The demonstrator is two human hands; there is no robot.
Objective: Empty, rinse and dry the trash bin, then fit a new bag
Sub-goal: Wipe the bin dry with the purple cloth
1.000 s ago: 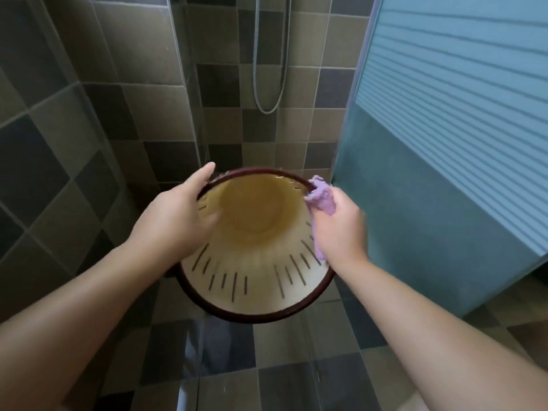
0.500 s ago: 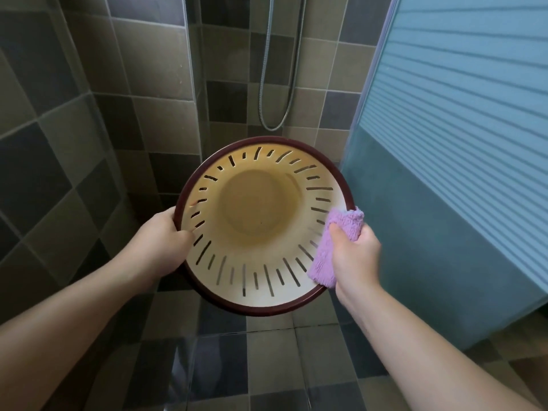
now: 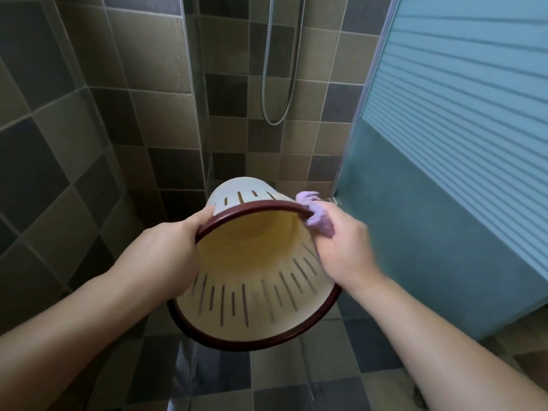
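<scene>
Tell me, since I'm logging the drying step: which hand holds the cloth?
The right hand: it presses the purple cloth against the bin's rim, while the left hand only grips the rim.

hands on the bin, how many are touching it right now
2. The left hand grips the bin's dark red rim on its left side; the right hand, holding a purple cloth, presses against the right side.

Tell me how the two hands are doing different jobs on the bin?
The left hand is bare and grips the trash bin by its dark red rim, steadying it. The right hand is wrapped around a purple cloth, pressing it at the opposite side of the rim. The left hand looks sharp; the right hand looks blurred. Both touch the same tilted bin.
</scene>
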